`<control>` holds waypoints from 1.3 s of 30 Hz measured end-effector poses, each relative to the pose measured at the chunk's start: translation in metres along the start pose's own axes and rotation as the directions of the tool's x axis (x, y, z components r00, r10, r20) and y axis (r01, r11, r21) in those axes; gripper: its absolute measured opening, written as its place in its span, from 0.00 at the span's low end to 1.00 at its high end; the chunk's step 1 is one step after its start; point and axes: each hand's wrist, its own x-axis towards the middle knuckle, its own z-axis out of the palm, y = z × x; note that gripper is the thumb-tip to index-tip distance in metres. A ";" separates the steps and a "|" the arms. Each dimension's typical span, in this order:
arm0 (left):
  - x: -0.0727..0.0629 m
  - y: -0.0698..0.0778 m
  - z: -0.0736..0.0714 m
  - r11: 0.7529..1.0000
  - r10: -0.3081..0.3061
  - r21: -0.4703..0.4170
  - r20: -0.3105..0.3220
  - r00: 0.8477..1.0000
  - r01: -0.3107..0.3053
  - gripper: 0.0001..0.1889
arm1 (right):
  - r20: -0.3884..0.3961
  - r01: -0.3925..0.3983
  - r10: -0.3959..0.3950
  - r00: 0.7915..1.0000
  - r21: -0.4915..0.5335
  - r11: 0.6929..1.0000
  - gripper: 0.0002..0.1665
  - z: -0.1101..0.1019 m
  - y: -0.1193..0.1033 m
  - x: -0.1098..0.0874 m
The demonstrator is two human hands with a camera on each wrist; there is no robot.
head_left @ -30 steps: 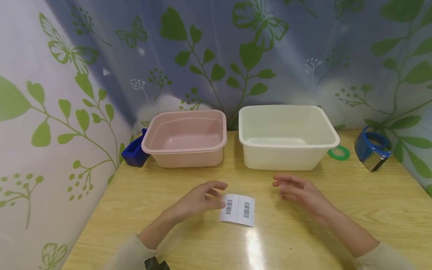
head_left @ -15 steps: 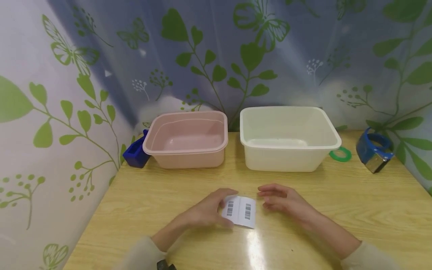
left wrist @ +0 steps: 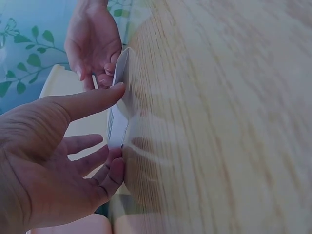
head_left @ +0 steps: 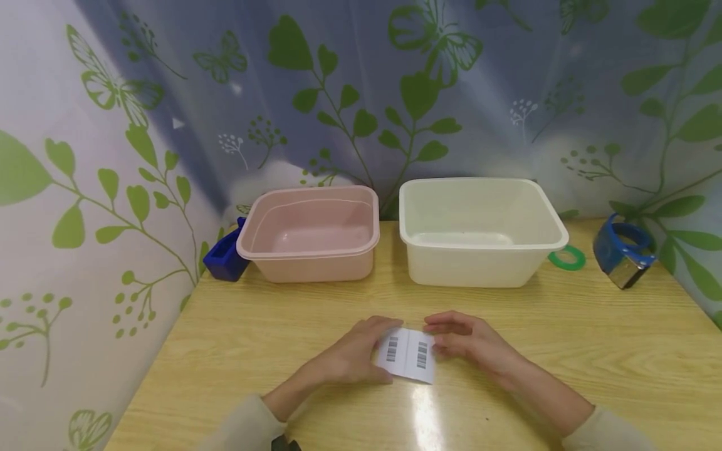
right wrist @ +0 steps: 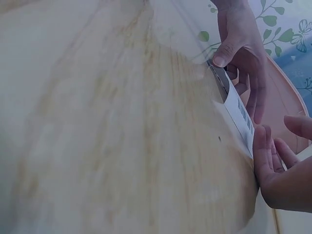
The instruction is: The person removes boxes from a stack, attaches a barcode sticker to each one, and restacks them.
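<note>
The card (head_left: pixel 407 356) is placed on the table (head_left: pixel 271 313), in front of the white tub (head_left: pixel 470 268)'s left end. Its edges are held between thumb and fingers by the left hand (head_left: pixel 351 356); its other side is touched by the relaxed, outstretched fingers of the right hand (head_left: pixel 479 343). Left of the tub, the pink tub (head_left: pixel 313 267) is set.

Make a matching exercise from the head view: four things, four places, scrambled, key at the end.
Things
1. barcode paper
2. pink tub
3. green ring
4. blue tape dispenser

Places
A. farthest right of the four
B. between left hand and right hand
C. directly right of the white tub
D. beside the dark blue block

Pairs: 1-B, 2-D, 3-C, 4-A
</note>
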 end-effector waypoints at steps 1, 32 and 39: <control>0.000 0.000 0.000 1.000 -0.003 -0.006 -0.003 1.000 0.002 0.51 | -0.001 -0.003 0.003 1.000 0.000 1.000 0.32 0.001 0.000 0.000; -0.004 0.000 -0.003 0.952 -0.015 -0.305 -0.095 0.995 -0.015 0.47 | -0.002 0.076 -0.076 0.997 -0.004 0.997 0.28 0.033 -0.014 0.007; -0.003 0.006 -0.001 0.951 -0.040 -0.309 -0.143 0.989 -0.006 0.22 | 0.034 0.111 -0.110 0.993 -0.030 0.993 0.26 0.041 -0.015 0.012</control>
